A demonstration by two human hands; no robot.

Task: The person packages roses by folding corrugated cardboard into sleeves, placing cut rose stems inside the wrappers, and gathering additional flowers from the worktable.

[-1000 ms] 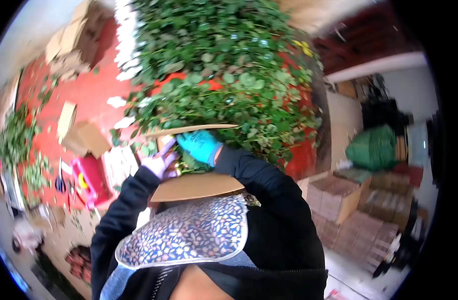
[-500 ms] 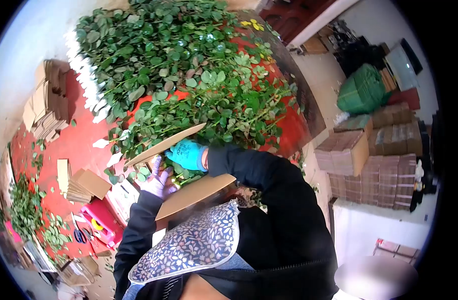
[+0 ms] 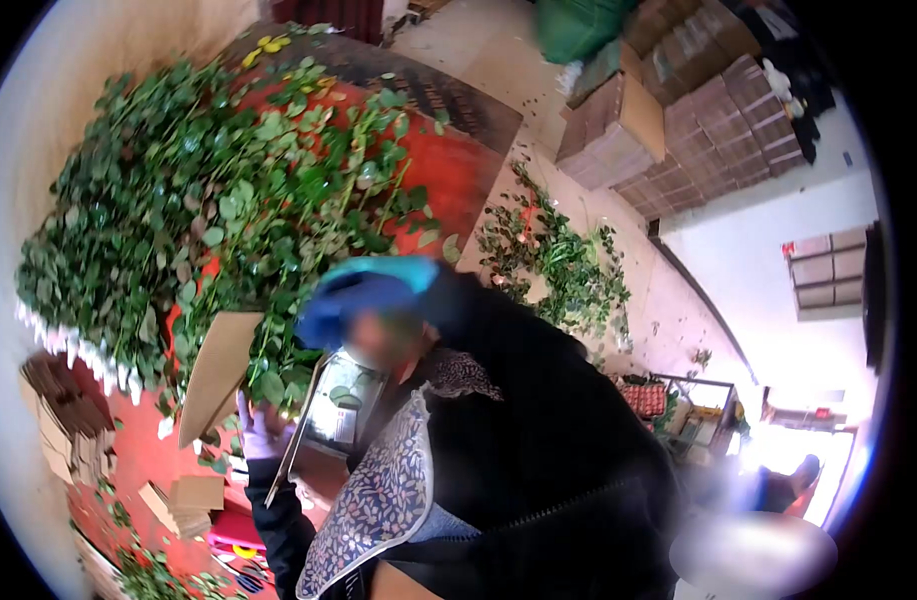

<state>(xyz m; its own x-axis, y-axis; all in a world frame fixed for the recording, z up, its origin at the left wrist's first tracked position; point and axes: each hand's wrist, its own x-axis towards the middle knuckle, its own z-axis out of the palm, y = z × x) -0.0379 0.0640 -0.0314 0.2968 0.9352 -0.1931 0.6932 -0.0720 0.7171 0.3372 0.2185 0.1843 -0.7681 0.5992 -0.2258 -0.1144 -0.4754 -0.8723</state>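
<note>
My left hand (image 3: 262, 432), in a lavender glove, is at the lower end of a bent cardboard sheet (image 3: 217, 378). Its fingers press against the cardboard, partly hidden by it. Another cardboard flap (image 3: 297, 440) stands nearly edge-on beside the hand. Green leaves (image 3: 269, 385) of rose-like stems show between the two cardboard sides. My right hand (image 3: 364, 305), in a blue glove, is raised in front of my chest and smeared by motion, so its fingers cannot be made out. Below it lies a glossy, framed rectangular thing (image 3: 344, 400) with a leaf over it.
A large heap of leafy stems (image 3: 159, 210) with white-wrapped ends covers the red table (image 3: 444, 190). Folded cardboard (image 3: 69, 425) and a smaller cardboard stack (image 3: 189, 503) lie near the wall. Scissors (image 3: 249, 578) rest beside a pink container (image 3: 237, 535). Cut greenery (image 3: 569, 260) litters the floor near stacked boxes (image 3: 709, 130).
My view has swung to the right. My right hand has pulled back from the leaves between the cardboard sides towards my body. The cardboard now stands more upright, with my left hand still at it.
</note>
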